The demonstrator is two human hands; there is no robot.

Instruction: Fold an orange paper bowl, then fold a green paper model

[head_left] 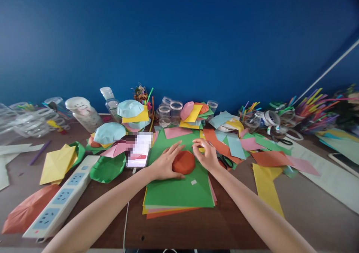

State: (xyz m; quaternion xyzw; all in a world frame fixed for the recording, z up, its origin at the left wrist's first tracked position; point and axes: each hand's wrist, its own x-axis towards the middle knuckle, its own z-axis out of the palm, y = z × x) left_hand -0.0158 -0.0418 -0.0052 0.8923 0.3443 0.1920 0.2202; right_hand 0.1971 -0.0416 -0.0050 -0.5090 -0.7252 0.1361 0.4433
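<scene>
A rounded orange folded paper shape (183, 162) lies on a stack of coloured paper sheets with a green sheet (176, 187) on top. My left hand (165, 162) rests against its left side with fingers spread and curved around it. My right hand (206, 154) touches its right edge, fingers bent in a loose pinch. A small white scrap (193, 182) lies on the green sheet near the front.
A phone (138, 150) and white power strip (60, 198) lie to the left among green, yellow and light-blue folded paper shapes. Scissors (226, 160), loose coloured sheets, clear cups (175, 109), tape rolls and straws crowd the back and right. A blue wall stands behind.
</scene>
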